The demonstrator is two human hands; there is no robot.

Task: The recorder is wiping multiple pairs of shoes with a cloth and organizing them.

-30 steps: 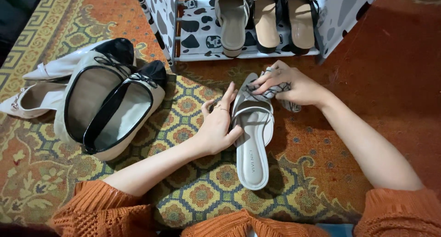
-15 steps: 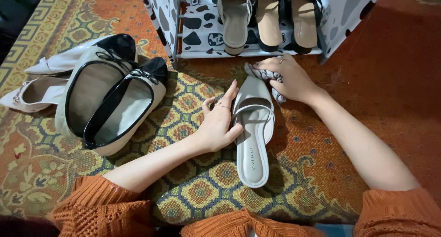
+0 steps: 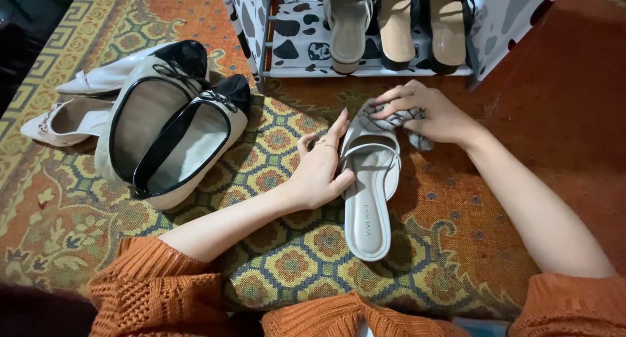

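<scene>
**Cloth on mule toe, other hand steadying**

Bottom edge of frame: orange knit sleeves [image 3: 156,288], both forearms reaching up toward frame centre.

Centre: pale grey mule [image 3: 369,183] lies flat on patterned rug [image 3: 280,259], heel toward bottom, toe toward top. Left hand [image 3: 321,170] wraps the mule's left edge at the strap, thumb hooked on the upper, index finger stretched along the toe; a grasp on the shoe, not a fist. Right hand [image 3: 427,112], just above & right of centre, is clenched on a crumpled patterned cloth [image 3: 394,120], pressing it on the mule's toe. Cloth covers the toe tip; a tail hangs out on the right under the palm.

Left of centre, near left hand but apart: pr of cream flats w/ black trim & bows [image 3: 173,141], side by side, touching. Behind them at far left, two white pointed shoes [image 3: 68,118], partly hidden by the flats.

Top of frame: shoe rack w/ cow-print fabric [image 3: 293,33]. On its shelf: one grey mule [image 3: 347,24], then pr of black sandals w/ tan insoles [image 3: 424,24], heels toward viewer. Rack's front rail sits just above right hand.
</scene>
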